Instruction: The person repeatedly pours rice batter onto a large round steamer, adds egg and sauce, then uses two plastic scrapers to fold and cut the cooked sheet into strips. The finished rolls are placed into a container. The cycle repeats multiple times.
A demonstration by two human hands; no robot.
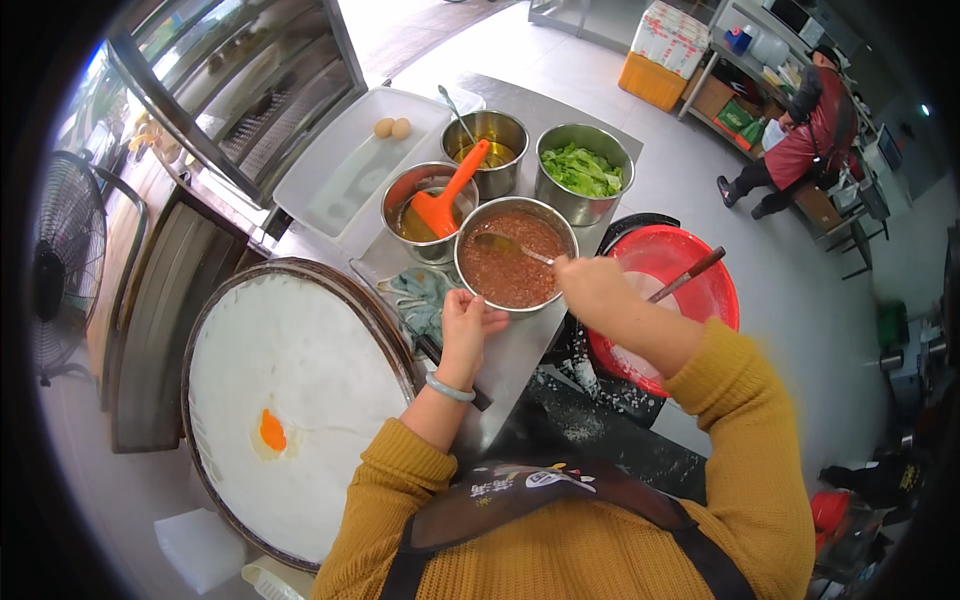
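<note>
My right hand (pixel 596 292) grips the handle of a metal spoon (pixel 501 243), whose bowl lies in reddish-brown sauce inside a round steel pot (pixel 568 227). At the near rim of that pot is my left hand (pixel 466 322), its fingertips at the edge. To the left, a large round griddle (pixel 196 352) carries a thin white layer of batter (pixel 300 360) with a broken egg yolk (pixel 273 430) on it. An orange spatula (pixel 444 204) rests in a second steel pot (pixel 388 217). A folded grey-green cloth or glove (pixel 418 300) lies beside the sauce pot.
Behind stand a steel pot of oil with a spoon (pixel 517 176), a pot of lettuce (pixel 581 171) and a white tub (pixel 300 180) near two eggs (pixel 392 128). Right is a red basin (pixel 724 277) with a wooden-handled tool. A person (pixel 817 127) stands at shelves; a fan (pixel 64 262) is far left.
</note>
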